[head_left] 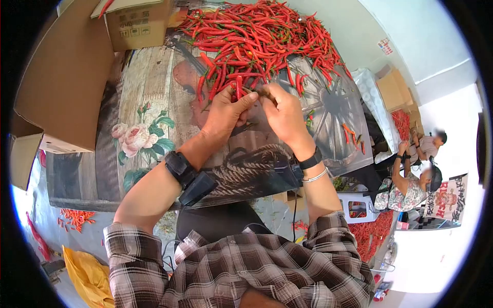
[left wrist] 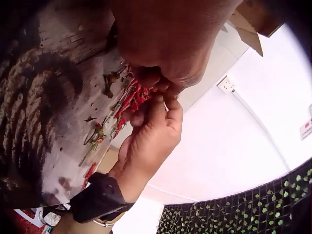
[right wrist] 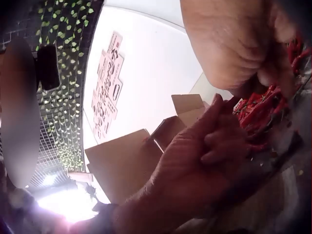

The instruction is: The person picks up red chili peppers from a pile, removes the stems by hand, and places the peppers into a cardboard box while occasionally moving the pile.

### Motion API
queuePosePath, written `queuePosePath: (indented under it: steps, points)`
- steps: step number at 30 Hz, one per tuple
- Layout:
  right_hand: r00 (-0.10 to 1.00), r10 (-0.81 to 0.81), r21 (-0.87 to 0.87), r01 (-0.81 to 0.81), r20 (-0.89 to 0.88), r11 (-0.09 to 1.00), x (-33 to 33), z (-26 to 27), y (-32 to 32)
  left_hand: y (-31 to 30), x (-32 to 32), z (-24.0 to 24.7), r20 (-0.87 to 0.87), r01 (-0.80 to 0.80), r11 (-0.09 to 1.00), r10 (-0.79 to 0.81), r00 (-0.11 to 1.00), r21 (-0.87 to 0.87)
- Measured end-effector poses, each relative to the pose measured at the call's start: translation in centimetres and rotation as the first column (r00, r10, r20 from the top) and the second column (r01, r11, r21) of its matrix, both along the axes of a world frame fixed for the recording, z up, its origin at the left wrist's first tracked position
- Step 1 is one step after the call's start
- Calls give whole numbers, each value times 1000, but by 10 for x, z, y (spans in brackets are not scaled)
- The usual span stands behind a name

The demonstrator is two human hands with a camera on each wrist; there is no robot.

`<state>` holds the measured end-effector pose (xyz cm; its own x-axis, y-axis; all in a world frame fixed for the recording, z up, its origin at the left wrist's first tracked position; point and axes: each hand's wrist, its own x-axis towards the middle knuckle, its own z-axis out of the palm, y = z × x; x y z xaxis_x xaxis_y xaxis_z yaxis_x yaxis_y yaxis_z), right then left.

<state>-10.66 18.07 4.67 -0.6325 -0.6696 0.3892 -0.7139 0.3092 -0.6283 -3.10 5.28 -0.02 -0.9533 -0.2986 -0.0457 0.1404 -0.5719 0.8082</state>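
In the head view the left hand [head_left: 226, 111] grips a red chili pepper [head_left: 239, 86] between thumb and curled fingers, its tip pointing up. Right beside it, the right hand [head_left: 282, 114] has its thumb and fingers pinched together near the pepper's stem side; what lies between them is too small to tell. A large heap of red chilies [head_left: 257, 33] with green stems lies just beyond both hands. The left wrist view shows the right hand [left wrist: 153, 131] with fingertips meeting the left hand's. In the right wrist view the left hand [right wrist: 200, 156] has curled fingers.
A cardboard box [head_left: 61, 77] stands at the left, a smaller box [head_left: 136, 25] behind it. Several loose chilies [head_left: 353, 136] lie at the table's right. Two people sit at the far right near more chilies. Red pieces [head_left: 77, 218] lie on the floor.
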Motion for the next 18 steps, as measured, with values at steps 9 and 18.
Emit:
queuePosePath:
  steps: [9, 18]
  points:
    - [740, 161, -127, -103, 653, 987, 9, 13, 25, -4, 0, -5, -33, 269, 945, -268, 963, 187]
    - [933, -31, 72, 5, 359, 997, -31, 8, 72, -9, -1, -6, -62, 360, 889, -358, 932, 282]
